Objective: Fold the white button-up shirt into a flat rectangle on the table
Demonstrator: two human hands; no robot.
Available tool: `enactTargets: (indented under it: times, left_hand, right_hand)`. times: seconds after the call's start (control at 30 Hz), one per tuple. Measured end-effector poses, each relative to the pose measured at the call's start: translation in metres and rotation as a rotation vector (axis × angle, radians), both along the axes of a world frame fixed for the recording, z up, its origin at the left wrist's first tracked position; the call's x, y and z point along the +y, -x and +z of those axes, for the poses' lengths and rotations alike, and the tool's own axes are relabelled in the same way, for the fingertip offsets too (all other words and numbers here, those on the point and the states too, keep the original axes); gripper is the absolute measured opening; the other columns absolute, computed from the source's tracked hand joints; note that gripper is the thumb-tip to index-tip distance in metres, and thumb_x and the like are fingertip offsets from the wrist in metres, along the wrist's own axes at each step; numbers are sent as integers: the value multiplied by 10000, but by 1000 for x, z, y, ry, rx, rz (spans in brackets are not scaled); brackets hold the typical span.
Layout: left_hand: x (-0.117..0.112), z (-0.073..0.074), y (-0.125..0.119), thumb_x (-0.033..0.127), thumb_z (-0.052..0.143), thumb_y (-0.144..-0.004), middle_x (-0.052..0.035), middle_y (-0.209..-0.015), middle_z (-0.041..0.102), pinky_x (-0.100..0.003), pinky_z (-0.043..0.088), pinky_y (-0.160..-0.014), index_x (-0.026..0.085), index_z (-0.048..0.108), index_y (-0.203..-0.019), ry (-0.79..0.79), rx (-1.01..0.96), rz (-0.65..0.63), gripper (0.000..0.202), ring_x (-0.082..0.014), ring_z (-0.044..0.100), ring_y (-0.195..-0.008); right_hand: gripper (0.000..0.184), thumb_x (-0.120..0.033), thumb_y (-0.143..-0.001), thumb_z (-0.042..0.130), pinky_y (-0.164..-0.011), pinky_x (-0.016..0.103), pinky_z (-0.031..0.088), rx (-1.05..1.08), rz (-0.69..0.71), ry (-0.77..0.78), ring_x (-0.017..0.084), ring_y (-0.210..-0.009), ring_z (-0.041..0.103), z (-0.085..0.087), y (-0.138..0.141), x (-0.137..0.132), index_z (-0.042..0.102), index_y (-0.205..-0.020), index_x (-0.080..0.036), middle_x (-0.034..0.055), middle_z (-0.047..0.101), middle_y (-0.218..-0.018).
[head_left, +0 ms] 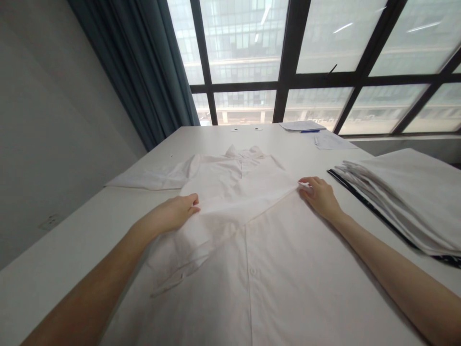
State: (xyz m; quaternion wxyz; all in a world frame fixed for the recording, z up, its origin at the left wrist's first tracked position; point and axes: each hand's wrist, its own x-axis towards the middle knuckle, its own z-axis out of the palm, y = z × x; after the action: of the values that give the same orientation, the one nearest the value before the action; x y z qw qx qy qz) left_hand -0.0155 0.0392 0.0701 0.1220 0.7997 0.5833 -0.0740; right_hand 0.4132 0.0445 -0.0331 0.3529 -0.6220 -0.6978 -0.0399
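Observation:
A white button-up shirt (252, 269) lies flat on the white table (65, 240), collar toward the window. One sleeve is folded across its chest. My left hand (176, 211) pinches the left end of that folded sleeve, fingers closed on the cloth. My right hand (320, 194) grips the sleeve's other end at the shirt's right shoulder, fingers curled on the fabric. The other short sleeve (151, 179) lies spread out to the left.
A stack of folded white garments (406, 197) sits on a dark board at the right. Papers (302, 126) and a blue pen (310, 131) lie at the table's far edge by the window. A dark curtain (144, 72) hangs at the back left.

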Motion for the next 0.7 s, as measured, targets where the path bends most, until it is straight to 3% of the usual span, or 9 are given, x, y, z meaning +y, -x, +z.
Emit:
enactTargets:
  times: [0.13, 0.23, 0.3, 0.37, 0.5, 0.6, 0.7]
  left_hand:
    - [0, 3, -2, 347, 473, -837, -81, -856, 665, -269, 384, -649, 185, 535, -1000, 49, -39, 5, 238, -223, 615, -767]
    - [-1, 4, -4, 374, 430, -838, -19, -714, 610, -255, 372, -613, 192, 526, -979, -1, -172, 19, 249, -191, 570, -662]
    - [-2, 5, -8, 416, 406, -843, 22, -620, 546, -244, 349, -568, 201, 513, -973, -30, -270, 39, 273, -171, 517, -588]
    - [-3, 6, -11, 435, 408, -837, 41, -571, 497, -238, 327, -541, 205, 504, -963, -30, -313, 51, 279, -162, 477, -553]
    - [-7, 9, -15, 393, 434, -817, 43, -572, 477, -234, 321, -546, 203, 502, -920, -9, -302, 61, 228, -157, 468, -561]
    - [-9, 11, -16, 380, 438, -814, 44, -567, 472, -233, 317, -548, 203, 498, -911, -11, -290, 82, 210, -157, 466, -560]
    - [-8, 12, -16, 384, 440, -819, 49, -544, 456, -227, 300, -523, 206, 489, -917, -6, -312, 99, 209, -150, 439, -533]
  right_hand:
    - [125, -257, -822, 528, -790, 394, 432, -57, -16, -36, 247, -808, 618, 1, -3, -1, 641, -830, -204, 75, 688, -823]
    - [137, -255, -841, 502, -707, 361, 450, 13, -102, -74, 226, -712, 622, 0, -10, -1, 618, -842, -183, 72, 674, -762]
    - [152, -262, -842, 517, -704, 349, 457, 27, -90, -93, 222, -743, 634, 0, -12, 0, 612, -922, -173, 80, 683, -826]
    - [186, -266, -849, 531, -772, 364, 451, -50, 17, -91, 234, -872, 639, 1, -11, -1, 611, -996, -184, 95, 688, -971]
    - [151, -255, -892, 505, -855, 414, 401, -276, 207, -41, 255, -1046, 602, 1, -4, -2, 651, -914, -227, 87, 654, -1174]
    - [174, -244, -899, 495, -863, 424, 393, -288, 192, -33, 237, -1018, 628, -1, -2, -2, 669, -900, -233, 76, 660, -1187]
    - [216, -234, -884, 491, -868, 437, 406, -251, 141, -45, 239, -1020, 640, -3, -3, -2, 671, -1005, -237, 73, 658, -1213]
